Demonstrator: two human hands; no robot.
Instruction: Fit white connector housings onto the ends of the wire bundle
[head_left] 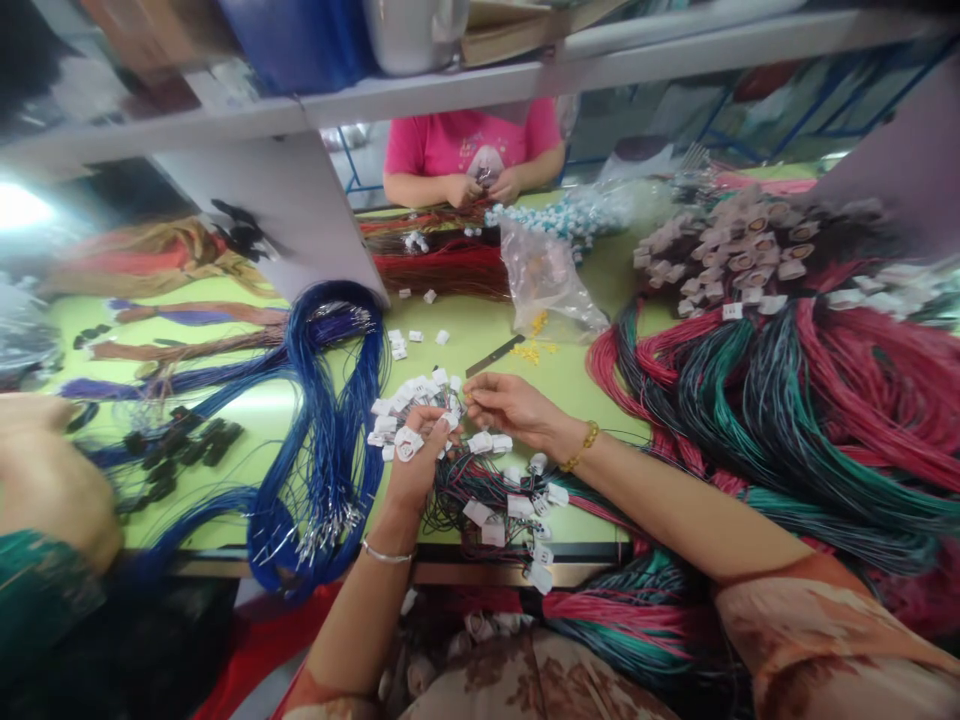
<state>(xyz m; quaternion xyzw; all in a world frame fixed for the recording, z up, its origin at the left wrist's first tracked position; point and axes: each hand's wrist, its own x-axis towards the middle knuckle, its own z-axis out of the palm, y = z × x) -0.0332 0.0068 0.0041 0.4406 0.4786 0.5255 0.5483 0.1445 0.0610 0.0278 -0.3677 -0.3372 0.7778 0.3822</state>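
My left hand (421, 462) is closed around a white plastic connector (449, 421) held near the thumb tip. Another white connector (409, 444) shows against its fingers. Just to the right, my right hand (517, 408) is pinched close to that connector; whatever sits between its fingertips is too small to make out. Around both hands lie many white connectors (519, 506) on the ends of thin dark, red and green wires (457, 490). Beyond the right fingertips rests a dark flat blade-like strip (493, 356), beside small yellow pieces (534, 352).
Blue wire bundles (330, 400) and black connectors (180, 450) lie left. Red, black and green wire bundles (750, 390) fill the right. A clear plastic bag (547, 280) lies ahead. A shelf (570, 75) crosses above. Opposite sits a person in pink (472, 150); another person's arm (56, 480) reaches in left.
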